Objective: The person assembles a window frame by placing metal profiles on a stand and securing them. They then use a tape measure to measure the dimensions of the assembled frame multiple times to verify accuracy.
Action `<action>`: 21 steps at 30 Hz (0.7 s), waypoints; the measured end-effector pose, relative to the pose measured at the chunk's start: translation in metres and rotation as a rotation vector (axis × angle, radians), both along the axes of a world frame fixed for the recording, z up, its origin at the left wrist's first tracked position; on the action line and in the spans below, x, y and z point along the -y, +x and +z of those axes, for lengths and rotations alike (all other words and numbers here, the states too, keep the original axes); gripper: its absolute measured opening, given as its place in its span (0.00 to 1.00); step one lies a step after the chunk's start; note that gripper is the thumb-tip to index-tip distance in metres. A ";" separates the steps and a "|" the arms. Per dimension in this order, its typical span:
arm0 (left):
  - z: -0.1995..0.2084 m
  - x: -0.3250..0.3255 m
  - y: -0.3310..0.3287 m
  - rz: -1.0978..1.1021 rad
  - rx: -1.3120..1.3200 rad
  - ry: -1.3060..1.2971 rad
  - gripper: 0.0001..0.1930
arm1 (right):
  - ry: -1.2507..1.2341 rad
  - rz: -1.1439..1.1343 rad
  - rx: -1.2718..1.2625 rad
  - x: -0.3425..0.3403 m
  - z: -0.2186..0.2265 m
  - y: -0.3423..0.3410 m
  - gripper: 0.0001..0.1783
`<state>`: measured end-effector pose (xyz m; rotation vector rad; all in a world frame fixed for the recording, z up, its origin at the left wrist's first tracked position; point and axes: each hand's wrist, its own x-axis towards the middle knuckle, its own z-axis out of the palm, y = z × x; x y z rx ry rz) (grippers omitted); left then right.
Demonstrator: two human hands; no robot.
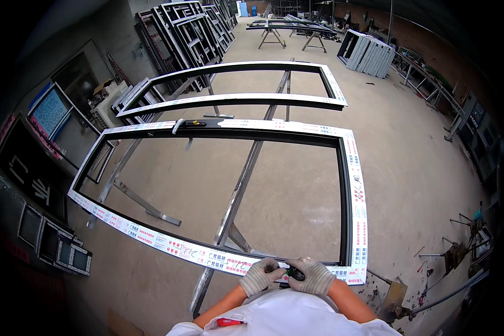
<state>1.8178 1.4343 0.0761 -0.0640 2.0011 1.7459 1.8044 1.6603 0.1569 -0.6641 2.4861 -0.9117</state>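
Observation:
Both my hands wear light knitted work gloves and meet at the near rail of a large rectangular window or door frame (pixel 362 224), in front of my body. My right hand (pixel 315 278) is closed around a small black object with a bit of green (pixel 295 273); its exact kind is unclear. My left hand (pixel 260 276) is close beside it with fingers curled together; what they pinch, if anything, is hidden. White printed protective film covers the frame, whose inner edges are black. On its far rail lie a white handle-like piece (pixel 178 126) and a yellow-and-black hand tool (pixel 195 123).
Metal trestle bars (pixel 242 185) support the frame. Beyond it lies a second film-covered frame (pixel 336 89). Stacked frames (pixel 187 36) lean at the back left, and wrapped frames (pixel 369 56) stand at the back right. Metal equipment (pixel 456 255) is at the near right.

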 end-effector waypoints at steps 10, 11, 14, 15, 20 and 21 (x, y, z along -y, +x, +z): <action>0.019 0.161 -0.032 0.692 -0.172 0.478 0.12 | 0.447 -0.364 -0.142 -0.212 -0.020 0.014 0.22; 0.007 0.195 -0.034 0.801 -0.211 0.580 0.10 | 0.436 -0.392 -0.184 -0.234 -0.022 0.018 0.18; 0.005 0.261 -0.040 1.127 -0.252 0.660 0.09 | 0.481 -0.443 -0.185 -0.274 -0.023 0.029 0.11; 0.004 0.280 -0.038 1.137 -0.277 0.673 0.09 | 0.502 -0.443 -0.169 -0.277 -0.023 0.028 0.09; -0.002 0.270 -0.047 1.330 -0.259 0.630 0.14 | 0.377 -0.420 -0.110 -0.239 -0.035 0.022 0.08; -0.008 0.258 -0.052 1.318 -0.285 0.580 0.13 | 0.387 -0.402 -0.103 -0.228 -0.039 0.021 0.08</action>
